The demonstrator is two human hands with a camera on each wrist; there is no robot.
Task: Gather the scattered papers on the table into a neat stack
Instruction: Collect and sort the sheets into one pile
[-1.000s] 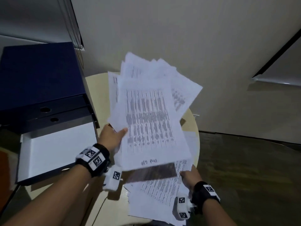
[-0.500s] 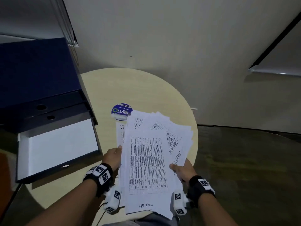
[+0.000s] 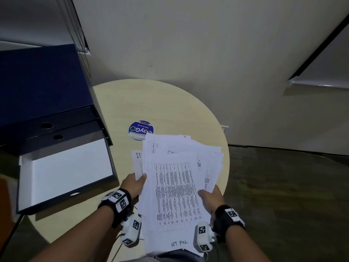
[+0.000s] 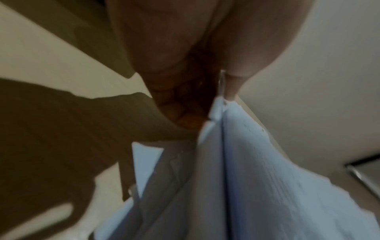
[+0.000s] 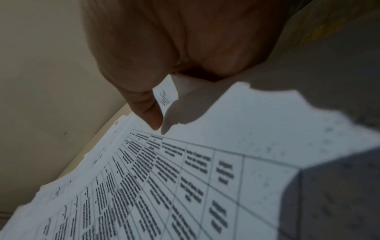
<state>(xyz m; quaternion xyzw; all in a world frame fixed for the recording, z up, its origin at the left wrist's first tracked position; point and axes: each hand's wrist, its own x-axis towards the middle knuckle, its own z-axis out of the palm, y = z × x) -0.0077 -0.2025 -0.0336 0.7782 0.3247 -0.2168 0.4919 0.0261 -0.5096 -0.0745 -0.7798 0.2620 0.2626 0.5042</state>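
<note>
Nearest: two forearms w/ black wrist straps (image 3: 227,216) carrying white tag blocks. Left hand (image 3: 134,184) grips the left edge of the papers (image 3: 175,188), thumb on top; right hand (image 3: 211,197) grips the right edge, thumb laid across the top sheet. In the right wrist view the thumb tip (image 5: 152,120) presses the printed table; fingers beneath are hidden, so the underside hold is prob. a pinch, not confirmed. Hands are apart, one per side. The papers are a loose fan, edges uneven, held over the near rim of the round table (image 3: 170,110), top sheet bearing a dense grid plus handwriting at its near end. Beyond the fan: a blue round sticker (image 3: 140,128) on the tabletop, partly covered. Left: an open dark box file (image 3: 66,167), white inside, w/ navy binders (image 3: 41,86) behind. Farthest: beige wall (image 3: 188,44).
</note>
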